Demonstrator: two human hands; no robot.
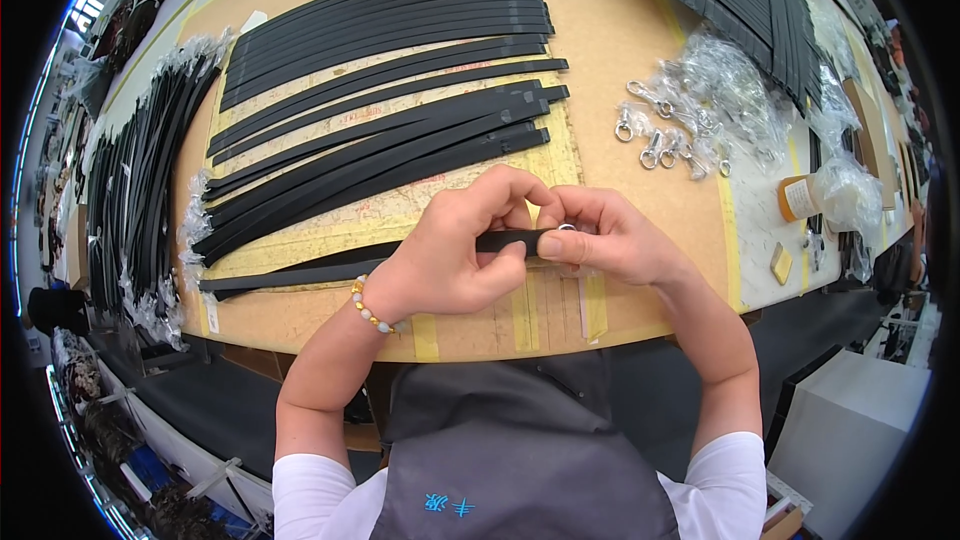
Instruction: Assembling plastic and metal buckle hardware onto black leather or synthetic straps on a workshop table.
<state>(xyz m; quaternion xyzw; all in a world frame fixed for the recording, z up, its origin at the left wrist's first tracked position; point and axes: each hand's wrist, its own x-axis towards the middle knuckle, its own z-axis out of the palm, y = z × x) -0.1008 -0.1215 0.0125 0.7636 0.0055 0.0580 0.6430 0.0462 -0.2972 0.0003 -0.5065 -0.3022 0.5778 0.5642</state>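
A flat black strap (300, 270) runs from the left of the table's near edge to my hands. My left hand (455, 245) pinches it near its right end, thumb and fingers closed, with a beaded bracelet on the wrist. Closed on the strap's very end, my right hand (615, 235) also has a small shiny metal piece (566, 227) at the fingertips. Most of that metal piece is hidden by the fingers, so its shape cannot be made out. Beyond my hands, several similar straps (390, 135) lie side by side on a yellow-edged board (470, 178).
Silver snap hooks (655, 150), some in clear plastic wrap (735, 90), lie to the right. A pile of black straps (735, 0) is at the far right, and a bundle of wrapped straps (140, 180) at the left. An orange-labelled container (797, 198) stands by the right edge.
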